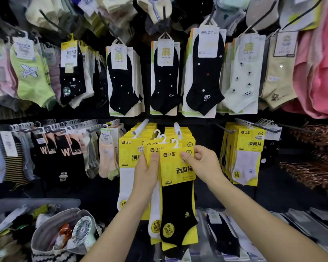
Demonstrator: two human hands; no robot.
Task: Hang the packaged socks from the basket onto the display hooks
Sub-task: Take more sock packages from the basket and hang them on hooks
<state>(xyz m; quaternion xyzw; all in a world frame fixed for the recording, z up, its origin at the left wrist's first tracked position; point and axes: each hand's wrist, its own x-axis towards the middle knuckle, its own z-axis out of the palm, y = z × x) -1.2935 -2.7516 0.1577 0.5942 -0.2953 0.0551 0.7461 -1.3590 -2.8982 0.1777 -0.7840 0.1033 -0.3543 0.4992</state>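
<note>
I hold a fanned stack of yellow-carded sock packs in front of the display. The front pack (178, 186) carries a black sock and a white plastic hanger hook (175, 143). My right hand (202, 163) pinches this front pack at its upper right corner. My left hand (147, 173) grips the packs behind it (154, 214), which hold white socks. Just above, two white display hooks (140, 127) (177, 128) stick out, each loaded with matching yellow packs.
A grey fabric bag (51, 229) holding a small white fan sits low on the left beside a grey bin (34, 203). Rows of hung socks fill the wall above and to both sides. Copper hangers (314, 171) crowd the right edge. Flat packs lie along the lower right shelf.
</note>
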